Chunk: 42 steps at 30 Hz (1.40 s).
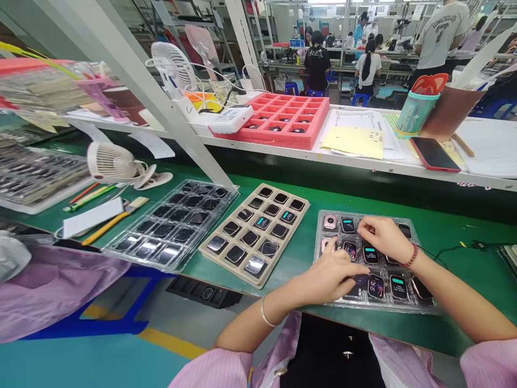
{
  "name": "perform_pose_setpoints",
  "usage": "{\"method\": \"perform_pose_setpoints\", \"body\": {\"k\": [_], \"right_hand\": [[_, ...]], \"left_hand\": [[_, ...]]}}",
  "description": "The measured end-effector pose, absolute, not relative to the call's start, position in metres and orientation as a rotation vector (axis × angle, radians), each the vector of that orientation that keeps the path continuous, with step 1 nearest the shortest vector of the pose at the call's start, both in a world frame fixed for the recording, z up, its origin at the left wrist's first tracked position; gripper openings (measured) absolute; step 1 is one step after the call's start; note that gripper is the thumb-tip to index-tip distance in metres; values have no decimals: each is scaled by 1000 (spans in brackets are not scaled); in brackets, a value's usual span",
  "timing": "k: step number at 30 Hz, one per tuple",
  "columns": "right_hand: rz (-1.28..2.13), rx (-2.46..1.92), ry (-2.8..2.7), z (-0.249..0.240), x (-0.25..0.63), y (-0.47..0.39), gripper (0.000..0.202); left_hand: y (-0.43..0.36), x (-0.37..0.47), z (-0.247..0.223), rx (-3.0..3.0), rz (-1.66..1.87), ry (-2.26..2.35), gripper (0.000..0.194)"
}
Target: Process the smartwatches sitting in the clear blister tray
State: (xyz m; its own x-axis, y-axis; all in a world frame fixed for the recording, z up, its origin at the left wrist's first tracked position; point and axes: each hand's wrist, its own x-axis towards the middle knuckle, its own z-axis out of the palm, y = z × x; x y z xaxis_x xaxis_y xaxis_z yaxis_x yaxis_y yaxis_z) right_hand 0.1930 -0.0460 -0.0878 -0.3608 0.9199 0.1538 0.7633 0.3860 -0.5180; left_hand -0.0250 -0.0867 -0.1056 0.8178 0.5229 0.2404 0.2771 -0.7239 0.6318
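In the head view a clear plastic tray [407, 308] lies in front of me with several smartwatch bodies in its compartments. Some screens are lit, such as a smartwatch [376, 286] near the front row and another smartwatch [398, 286] beside it. A pink smartwatch [330, 222] lies face down at the back left corner. My left hand [331, 276] rests over the tray's left part, fingers spread and touching or just above the watches. Over the back middle, my right hand [383, 237] has its fingers bent together; whatever they grip is hidden.
A beige tray [264, 275] of smartwatches lies left of centre, with a stacked clear tray [177, 264] beyond it. Further left are a brush [117, 218] and a small fan [111, 161]. The shelf holds a red foam tray [319, 121] and a phone [434, 154].
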Motion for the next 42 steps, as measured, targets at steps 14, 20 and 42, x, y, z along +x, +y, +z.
{"method": "perform_pose_setpoints", "body": {"k": [14,20,42], "right_hand": [[725,-1429,-2102,-105,170,11,32],[716,-1499,-2060,-121,175,17,45],[446,-1434,-2637,-91,157,-51,16]], "left_hand": [[-5,-49,-126,2186,819,1128,73],[20,-44,-142,2098,905,1135,53],[3,-48,-132,2244,911,1193,31]]}}
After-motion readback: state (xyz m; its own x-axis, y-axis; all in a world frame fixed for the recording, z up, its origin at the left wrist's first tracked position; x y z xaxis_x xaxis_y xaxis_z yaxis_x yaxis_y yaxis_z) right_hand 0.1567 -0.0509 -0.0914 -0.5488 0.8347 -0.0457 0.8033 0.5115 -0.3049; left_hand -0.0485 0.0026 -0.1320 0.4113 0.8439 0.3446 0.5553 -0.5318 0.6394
